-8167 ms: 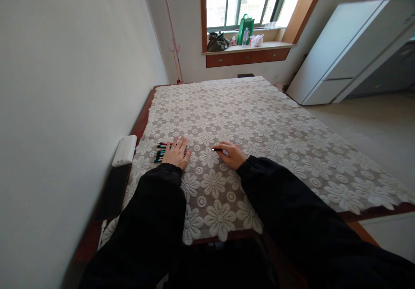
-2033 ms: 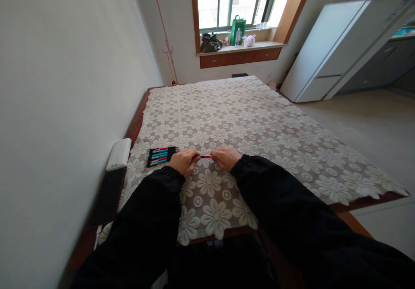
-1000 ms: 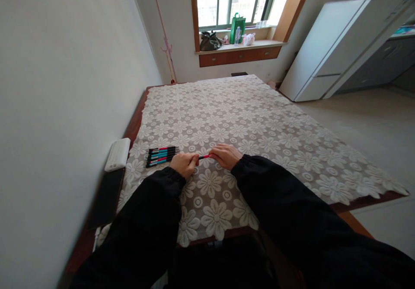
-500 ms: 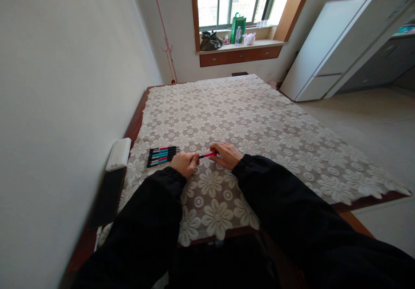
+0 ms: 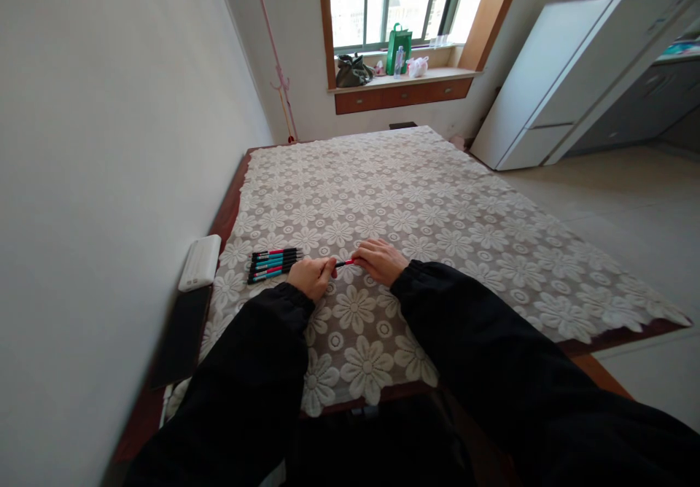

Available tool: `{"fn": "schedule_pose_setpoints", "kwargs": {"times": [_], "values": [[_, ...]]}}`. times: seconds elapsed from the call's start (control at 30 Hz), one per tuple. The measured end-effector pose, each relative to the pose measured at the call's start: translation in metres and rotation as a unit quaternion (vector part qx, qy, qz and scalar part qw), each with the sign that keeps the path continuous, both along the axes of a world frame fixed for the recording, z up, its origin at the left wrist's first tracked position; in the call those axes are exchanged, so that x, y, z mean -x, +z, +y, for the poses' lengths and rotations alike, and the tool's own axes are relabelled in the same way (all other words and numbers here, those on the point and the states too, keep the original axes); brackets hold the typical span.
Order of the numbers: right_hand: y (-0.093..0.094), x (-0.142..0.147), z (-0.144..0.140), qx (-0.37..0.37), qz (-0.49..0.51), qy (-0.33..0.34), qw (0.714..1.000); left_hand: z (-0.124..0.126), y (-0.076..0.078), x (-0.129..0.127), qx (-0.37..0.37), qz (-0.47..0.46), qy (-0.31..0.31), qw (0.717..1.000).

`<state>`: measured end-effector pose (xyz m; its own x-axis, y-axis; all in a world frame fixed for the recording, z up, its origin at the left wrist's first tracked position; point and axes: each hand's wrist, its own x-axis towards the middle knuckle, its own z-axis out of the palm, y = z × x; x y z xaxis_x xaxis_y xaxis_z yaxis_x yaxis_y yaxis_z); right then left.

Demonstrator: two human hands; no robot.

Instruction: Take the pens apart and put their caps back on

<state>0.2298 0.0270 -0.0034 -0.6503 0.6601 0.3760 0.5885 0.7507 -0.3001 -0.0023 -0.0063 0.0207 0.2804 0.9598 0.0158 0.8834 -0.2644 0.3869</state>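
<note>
Between my hands, just above the tablecloth, lies a slim red-and-black pen [image 5: 345,262], held roughly level. My left hand [image 5: 311,278] pinches its black end between thumb and fingers. Around its red end the fingers of my right hand [image 5: 379,259] are closed, hiding that tip. To the left of my left hand, several pens [image 5: 273,265] with black, red and blue-green barrels lie side by side in a row on the cloth. The right ends of the nearest ones come close to my left hand.
A floral lace tablecloth [image 5: 372,199] covers the table. At the left edge, against the wall, sit a white power bank [image 5: 200,262] and a dark flat object [image 5: 181,336] with a white cable. A windowsill with bags, a coat stand [image 5: 267,35] and a white fridge [image 5: 552,79] stand beyond.
The fingers of my right hand have flattened and closed further over the pen's red end, so less of it shows. My left hand keeps its place.
</note>
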Motion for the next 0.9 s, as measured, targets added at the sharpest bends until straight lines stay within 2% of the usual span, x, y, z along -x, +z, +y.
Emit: {"fn": "schedule_pose_setpoints", "kwargs": {"times": [0.23,0.37,0.47,0.6,0.73,0.9], "values": [[0.0011,-0.0008,0.0007,0.021,0.007,-0.074,0.997,0.0028,-0.0026,0.0015,0.002,-0.015,0.051,0.999],[0.0013,-0.0039,0.0025,0.041,0.010,-0.178,0.983,0.0046,-0.0030,0.0035,-0.012,-0.048,0.103,0.993],[0.0007,-0.0065,0.0050,0.057,0.014,-0.212,0.976,0.0056,-0.0032,0.0051,-0.018,-0.065,0.121,0.990],[-0.0014,-0.0068,0.0061,0.062,0.015,-0.192,0.979,0.0068,-0.0053,0.0069,-0.038,-0.091,0.134,0.986],[-0.0029,-0.0043,0.0043,0.057,0.012,-0.154,0.986,0.0073,-0.0078,0.0075,-0.053,-0.110,0.118,0.985],[-0.0014,-0.0030,0.0029,0.022,0.106,-0.134,0.985,0.0062,-0.0085,0.0065,-0.052,-0.115,0.090,0.988]]}}
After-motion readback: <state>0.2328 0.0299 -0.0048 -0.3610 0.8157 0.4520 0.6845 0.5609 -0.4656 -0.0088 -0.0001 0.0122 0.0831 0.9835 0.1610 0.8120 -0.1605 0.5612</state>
